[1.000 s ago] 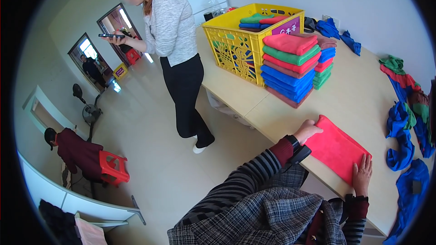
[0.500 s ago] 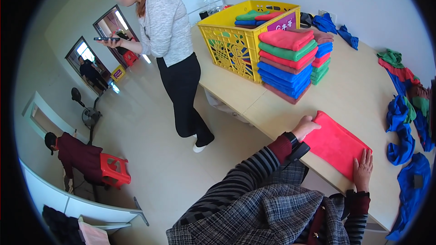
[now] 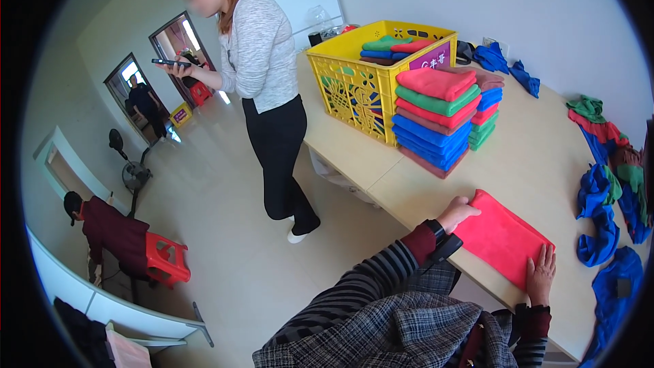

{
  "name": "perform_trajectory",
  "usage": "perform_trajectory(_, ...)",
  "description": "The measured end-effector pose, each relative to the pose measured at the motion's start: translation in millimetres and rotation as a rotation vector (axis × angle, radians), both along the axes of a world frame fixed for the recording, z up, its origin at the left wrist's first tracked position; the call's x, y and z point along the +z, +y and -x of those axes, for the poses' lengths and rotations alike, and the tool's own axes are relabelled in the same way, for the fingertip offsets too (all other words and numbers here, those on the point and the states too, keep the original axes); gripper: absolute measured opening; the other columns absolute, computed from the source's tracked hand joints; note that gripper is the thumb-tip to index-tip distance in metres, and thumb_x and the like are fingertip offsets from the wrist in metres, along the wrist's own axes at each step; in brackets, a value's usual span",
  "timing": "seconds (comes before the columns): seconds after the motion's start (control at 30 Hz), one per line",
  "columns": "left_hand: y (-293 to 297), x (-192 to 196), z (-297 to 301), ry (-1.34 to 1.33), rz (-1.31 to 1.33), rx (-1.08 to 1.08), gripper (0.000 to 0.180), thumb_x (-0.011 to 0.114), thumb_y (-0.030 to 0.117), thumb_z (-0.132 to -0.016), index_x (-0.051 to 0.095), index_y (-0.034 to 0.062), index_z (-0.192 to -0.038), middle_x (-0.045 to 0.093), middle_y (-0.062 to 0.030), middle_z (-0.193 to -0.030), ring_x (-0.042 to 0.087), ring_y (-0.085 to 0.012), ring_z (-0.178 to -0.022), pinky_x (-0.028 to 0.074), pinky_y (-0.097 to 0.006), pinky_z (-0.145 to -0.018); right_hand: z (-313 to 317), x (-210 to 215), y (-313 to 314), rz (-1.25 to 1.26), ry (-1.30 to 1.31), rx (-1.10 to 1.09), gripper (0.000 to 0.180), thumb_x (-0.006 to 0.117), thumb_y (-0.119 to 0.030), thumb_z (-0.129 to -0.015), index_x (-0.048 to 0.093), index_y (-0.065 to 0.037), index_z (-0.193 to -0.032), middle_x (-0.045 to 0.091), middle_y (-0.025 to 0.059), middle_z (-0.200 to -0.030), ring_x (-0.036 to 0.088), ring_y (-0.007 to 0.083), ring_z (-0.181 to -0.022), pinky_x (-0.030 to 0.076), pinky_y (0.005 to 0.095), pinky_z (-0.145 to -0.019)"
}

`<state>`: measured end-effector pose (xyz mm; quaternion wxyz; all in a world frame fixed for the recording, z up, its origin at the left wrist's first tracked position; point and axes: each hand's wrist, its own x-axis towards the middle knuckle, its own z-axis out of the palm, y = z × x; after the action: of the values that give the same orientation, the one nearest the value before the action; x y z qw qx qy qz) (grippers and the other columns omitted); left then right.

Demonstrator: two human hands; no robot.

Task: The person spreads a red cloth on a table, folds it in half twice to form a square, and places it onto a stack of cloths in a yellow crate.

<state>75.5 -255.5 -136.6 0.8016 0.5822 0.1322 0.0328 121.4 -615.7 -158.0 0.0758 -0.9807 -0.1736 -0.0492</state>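
Observation:
A folded red towel (image 3: 503,237) lies flat on the light wooden table, close to its near edge. My left hand (image 3: 458,214) is closed on the towel's left end, thumb and fingers at the far left corner. At the other end, my right hand (image 3: 541,275) rests flat with its fingers stretched out over the right edge. Just beyond the towel rises a stack of folded towels (image 3: 436,123) in red, green, brown and blue, with a second stack (image 3: 485,114) beside it. Neither stack is touched by my hands.
A yellow plastic crate (image 3: 351,99) holding folded towels stands behind the stacks. Loose blue cloths (image 3: 616,293) and a mixed heap (image 3: 623,157) lie along the table's right side. A person (image 3: 262,61) with a phone stands left of the table; another sits on a red stool (image 3: 167,259).
The whole view has shifted a little, so the table and towels appear lower. Both my hands keep their places at the red towel's ends.

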Motion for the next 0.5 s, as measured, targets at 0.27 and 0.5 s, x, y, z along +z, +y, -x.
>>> perform_trajectory(0.27,4,-5,-2,0.018,-0.027,-0.010,0.022,0.071,0.010,-0.086,0.065,-0.0059,-0.100,0.070,-0.0143,-0.093,0.068,-0.0215,-0.083,0.055,-0.037,-0.073,-1,0,1,-0.003,-0.002,0.001,0.067,0.051,-0.034,-0.102,0.027,-0.007,-0.158,0.023,0.0172,-0.165,0.023,0.0393,-0.150,0.022,0.0477,-0.122)
perform_trajectory(0.5,1,-9,-3,0.042,-0.055,0.030,0.022,0.073,0.010,-0.084,0.065,-0.0062,-0.097,0.070,-0.0139,-0.090,0.067,-0.0207,-0.079,0.055,-0.036,-0.070,0,-2,0,-0.010,-0.016,0.004,0.066,0.051,-0.034,-0.102,0.028,-0.007,-0.158,0.024,0.0169,-0.165,0.024,0.0386,-0.150,0.022,0.0475,-0.122)
